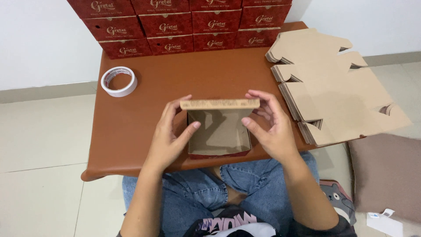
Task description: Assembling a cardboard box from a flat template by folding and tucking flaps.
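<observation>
I have a small cardboard box [219, 129] between my hands, sitting at the near edge of the tabletop [144, 96], just above my knees. It looks light and thin-walled to me, stiff along the folds but easy to crush or bend out of square, so I judge the side walls and the back flap to be the right places to hold, with gentle pressure only. The inside is plain brown card, the open top faces me, a dark red outer face shows along the front bottom edge, and the back flap stands up with its brown edge level.

My left hand [171, 131] curls round the left wall, thumb pressing into the box, fingers behind the flap. My right hand [272, 127] does the same on the right wall, thumb inside, fingers spread along the flap's end.

A roll of tape [119, 81] lies well apart at the far left. A stack of flat box blanks [333, 87] lies at the right. Finished red boxes [184, 26] are stacked along the wall.
</observation>
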